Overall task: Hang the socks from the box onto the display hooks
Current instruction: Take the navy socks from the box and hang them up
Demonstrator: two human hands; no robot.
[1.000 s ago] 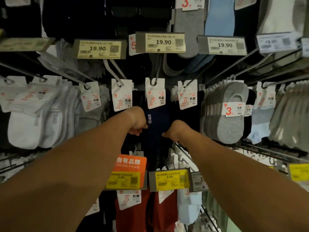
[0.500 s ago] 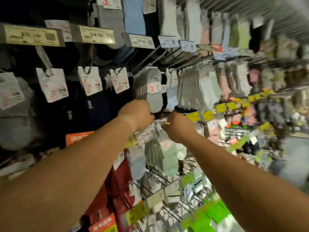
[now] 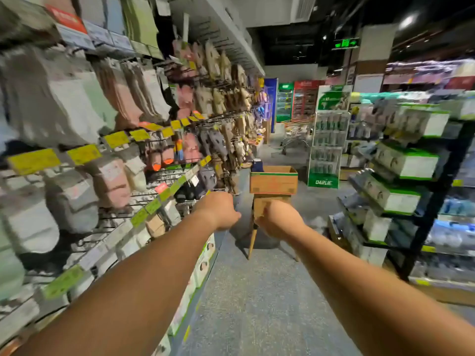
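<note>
While both arms stretch forward into the aisle, the left hand (image 3: 218,210) and the right hand (image 3: 276,218) sit side by side at mid-frame, backs toward the camera. Fingers of each curl under into a loose fist; nothing shows in either one, though the palm sides are turned away, so a small item cannot be ruled out.

The cardboard box (image 3: 273,179) stands ahead in the aisle, top flaps open, resting on a wooden stool (image 3: 259,209) with splayed legs. The right hand overlaps the stool's lower part in the picture; contact cannot be told. A dark blue item (image 3: 257,165) pokes up at the box's far left corner; the rest of the contents are hidden by the walls.

On the left runs the sock wall: display hooks (image 3: 164,176) loaded with hanging socks (image 3: 120,98) in pink, grey, white and beige, blurred by motion. Yellow price tags (image 3: 117,139) line the hook ends in rows.

On the right, a dark shelf rack (image 3: 424,222) carries white-and-green packs (image 3: 408,163). Farther down stands a green display stand (image 3: 325,150) marked DARLIE, with a shopping trolley (image 3: 295,136) beyond it. A green exit sign (image 3: 345,43) glows overhead. The floor (image 3: 257,291) is grey speckled.
</note>
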